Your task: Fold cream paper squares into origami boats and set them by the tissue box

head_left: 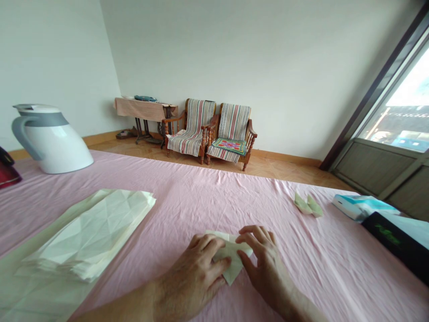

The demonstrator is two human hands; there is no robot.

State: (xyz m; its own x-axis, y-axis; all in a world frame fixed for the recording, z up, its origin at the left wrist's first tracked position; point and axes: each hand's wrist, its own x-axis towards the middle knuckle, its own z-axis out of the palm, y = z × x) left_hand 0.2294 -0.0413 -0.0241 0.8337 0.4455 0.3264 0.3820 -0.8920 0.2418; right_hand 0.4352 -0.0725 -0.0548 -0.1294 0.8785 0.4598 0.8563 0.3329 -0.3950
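A small piece of pale green folded paper (232, 261) lies on the pink tablecloth in front of me, one pointed corner facing me. My left hand (201, 264) grips its left side, thumb and fingers pressed on the paper. On the right side, the bent fingers and thumb of my right hand (263, 255) hold the paper's edge. Both hands cover parts of it, so its full shape is hidden. A finished-looking folded paper shape with two raised points (308, 205) stands farther off to the right.
A stack of creased pale paper sheets (90, 228) lies at left on the pink cloth (187, 197). Behind it stands a white and grey jug (63, 143), with a dark red object (8, 172) beside it. At right are a tissue pack (362, 206) and a black box (395, 237).
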